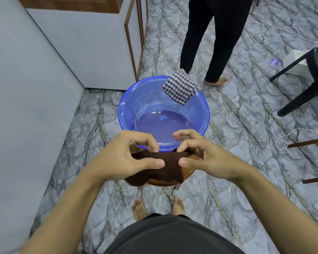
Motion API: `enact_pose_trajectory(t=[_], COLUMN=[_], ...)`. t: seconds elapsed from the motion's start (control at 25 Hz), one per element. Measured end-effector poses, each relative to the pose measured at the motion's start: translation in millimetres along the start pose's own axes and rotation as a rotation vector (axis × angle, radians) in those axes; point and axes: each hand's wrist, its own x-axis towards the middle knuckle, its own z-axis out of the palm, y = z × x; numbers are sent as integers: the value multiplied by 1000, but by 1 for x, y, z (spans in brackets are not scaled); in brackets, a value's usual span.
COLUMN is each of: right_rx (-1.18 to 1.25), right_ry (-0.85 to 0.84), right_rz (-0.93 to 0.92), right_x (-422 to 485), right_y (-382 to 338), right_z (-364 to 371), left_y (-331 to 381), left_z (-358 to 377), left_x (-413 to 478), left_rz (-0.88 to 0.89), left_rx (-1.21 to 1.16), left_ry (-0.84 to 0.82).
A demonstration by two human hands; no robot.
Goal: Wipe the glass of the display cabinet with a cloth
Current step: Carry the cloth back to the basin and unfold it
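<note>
A brown cloth (165, 166) is held just above the near rim of a blue basin (122, 110), pinched at its top edge between thumb and curled fingers of the left hand (128, 156) and the right hand (206, 154). Water is seen in the basin, which is set on a wooden stool (190, 170). A checked cloth (181, 88) is draped over the far rim. The step in hand is judged to be preparation of the cloth, not wiping. The display cabinet (131, 36) stands beyond, to the left, untouched. Next, the cloth would need to be carried up to its glass.
</note>
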Motion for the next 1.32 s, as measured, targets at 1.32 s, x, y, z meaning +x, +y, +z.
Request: enact_pose_trajectory(t=[1.32], right_rx=[-379], right_ry=[109], right_rz=[-175], right_x=[17], right_y=[-1], right_z=[-1], left_y=[-3], left_z=[-4], left_x=[6], left_rz=[-27], left_rx=[228], left_ry=[18])
